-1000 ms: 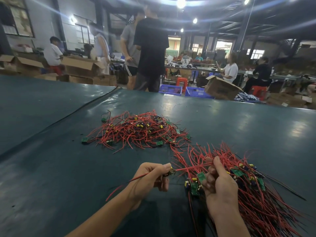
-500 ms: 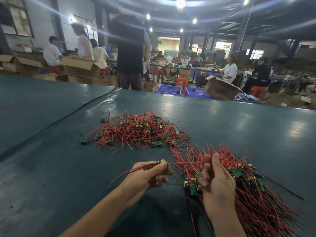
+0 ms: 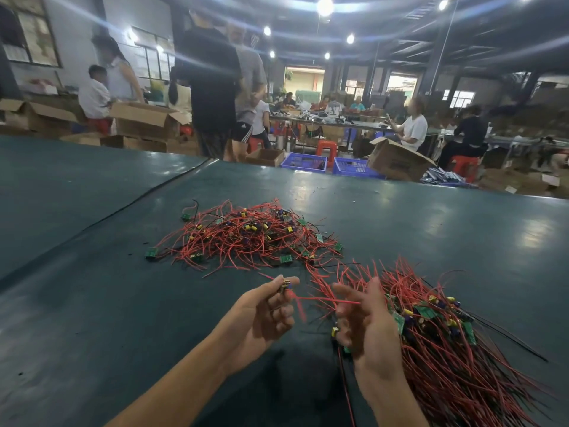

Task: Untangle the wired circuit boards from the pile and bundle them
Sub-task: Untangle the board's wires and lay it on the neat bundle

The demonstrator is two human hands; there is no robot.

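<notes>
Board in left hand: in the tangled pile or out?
Out. Left hand pinches the board clear of the tangled pile; its red wire runs across to the right hand.

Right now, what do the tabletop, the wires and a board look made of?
Tabletop: dark green sheet, probably vinyl or rubber. The finish is semi-gloss: it mirrors the lamps, and a seam shows.
Wires: red plastic insulation, thin and flexible; they curl. The core is hidden.
Board: green rigid laminate, probably fibreglass; flat and square-edged.

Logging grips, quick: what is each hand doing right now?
Left hand: pinches one wired circuit board.
Right hand: lower fingers curled round the bundle.
</notes>
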